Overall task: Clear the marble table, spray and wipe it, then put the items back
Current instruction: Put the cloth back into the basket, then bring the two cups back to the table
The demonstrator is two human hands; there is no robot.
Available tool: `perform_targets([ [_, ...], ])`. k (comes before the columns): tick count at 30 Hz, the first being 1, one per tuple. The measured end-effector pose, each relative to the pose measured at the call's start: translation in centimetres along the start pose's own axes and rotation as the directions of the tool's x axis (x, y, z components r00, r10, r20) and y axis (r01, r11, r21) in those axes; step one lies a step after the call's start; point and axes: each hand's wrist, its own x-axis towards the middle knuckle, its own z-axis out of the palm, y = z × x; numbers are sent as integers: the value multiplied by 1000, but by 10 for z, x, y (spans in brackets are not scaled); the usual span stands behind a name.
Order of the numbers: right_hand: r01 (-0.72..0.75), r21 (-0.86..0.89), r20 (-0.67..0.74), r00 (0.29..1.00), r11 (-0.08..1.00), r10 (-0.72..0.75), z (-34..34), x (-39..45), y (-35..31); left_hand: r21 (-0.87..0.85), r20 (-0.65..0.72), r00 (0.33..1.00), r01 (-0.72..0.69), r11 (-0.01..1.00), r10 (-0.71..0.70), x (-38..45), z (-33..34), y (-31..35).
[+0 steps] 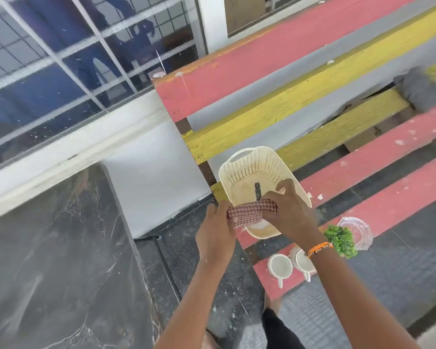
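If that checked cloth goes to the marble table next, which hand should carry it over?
Probably the left hand. It already grips the checked cloth on the side nearer the marble table. The right hand also holds the cloth, but over the basket, farther from the table.

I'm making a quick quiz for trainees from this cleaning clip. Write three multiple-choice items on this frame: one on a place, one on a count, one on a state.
1. Where does the cream perforated plastic basket stand?
A. on the marble table
B. on the red and yellow slatted bench
C. on the floor

2. How many white ceramic cups stand on the bench?
A. one
B. two
C. four

3. How is the red checked cloth held?
A. by both hands
B. by one hand
C. by neither

Answers: 1 B, the basket sits on the slats; 2 B, two cups stand side by side; 3 A, left hand and right hand both grip it.
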Motion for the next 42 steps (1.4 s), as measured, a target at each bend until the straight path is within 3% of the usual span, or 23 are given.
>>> perform_targets([
  [2,-15,37,-28,999,999,16,-5,27,4,-81,9,998,68,994,-67,24,8,10],
  [4,-19,105,-66,997,994,26,-8,50,5,-270,48,988,155,950,-148,47,13,18],
  [7,-15,222,-103,994,975,39,-4,86,13,-595,219,922,386,705,-320,83,20,22],
  [9,17,307,-116,993,951,20,5,109,23,-680,294,874,476,558,-388,107,30,21],
  [12,70,388,-110,993,919,-29,24,137,40,-734,354,836,526,430,-419,134,49,20],
  [21,-216,428,34,974,877,223,102,179,96,-554,565,682,731,399,-464,169,125,6],
  [24,-220,330,117,975,918,191,111,183,107,-512,571,682,731,451,-457,172,140,6],
  [27,-272,352,227,953,896,200,107,181,110,-511,535,721,691,511,-440,165,141,8],
  [33,-250,421,152,967,872,204,81,146,99,-617,375,768,624,479,-519,106,112,12],
  [36,-271,501,117,962,822,246,66,107,91,-655,348,753,621,430,-558,64,100,11],
  [39,-287,573,88,953,768,290,56,61,90,-629,388,732,655,419,-561,21,102,10],
  [42,-312,572,69,940,759,335,59,15,100,-539,511,672,736,408,-537,-14,122,5],
])
